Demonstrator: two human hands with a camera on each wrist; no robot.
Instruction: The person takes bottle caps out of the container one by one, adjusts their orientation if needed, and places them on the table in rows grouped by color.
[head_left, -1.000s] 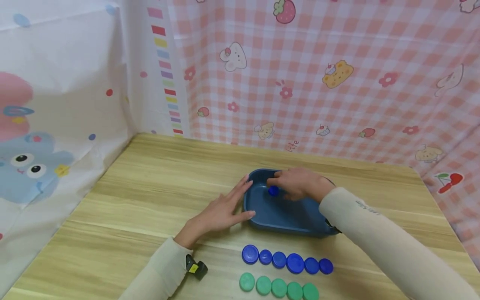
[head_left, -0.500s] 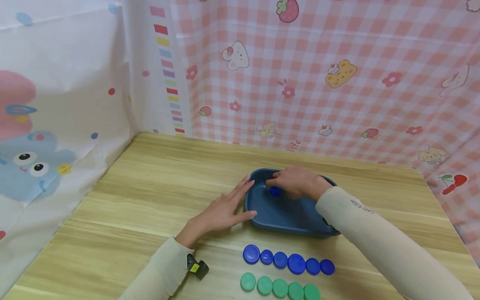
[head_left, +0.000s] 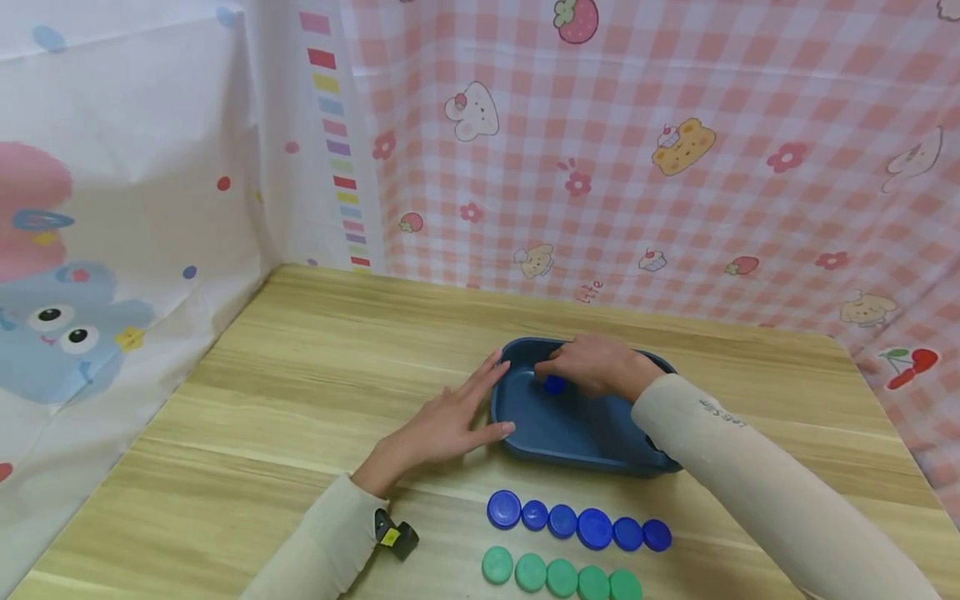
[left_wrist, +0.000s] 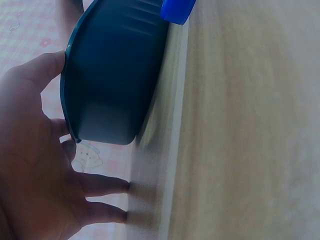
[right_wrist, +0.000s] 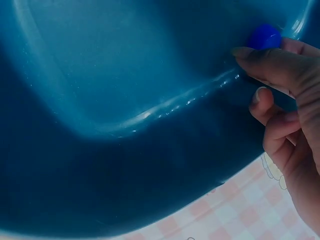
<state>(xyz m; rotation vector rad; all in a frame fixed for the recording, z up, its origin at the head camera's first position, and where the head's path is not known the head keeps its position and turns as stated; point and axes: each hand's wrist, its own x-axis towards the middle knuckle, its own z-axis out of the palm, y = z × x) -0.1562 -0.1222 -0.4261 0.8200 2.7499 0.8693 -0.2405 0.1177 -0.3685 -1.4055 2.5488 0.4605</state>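
A: What lies nearest on the desk (head_left: pixel 300 375)?
B: A row of green caps (head_left: pixel 560 577), then a row of blue caps (head_left: pixel 579 523) just beyond it.

A: And the hands?
B: Farther back, the left hand (head_left: pixel 442 425) lies flat, fingers straight, touching the left wall of the blue tray (head_left: pixel 577 442).

A: The right hand (head_left: pixel 600 367)?
B: It is inside the tray's far end, its grip narrow, fingertips pinching a small blue cap (head_left: pixel 554 384) low over the tray's floor.
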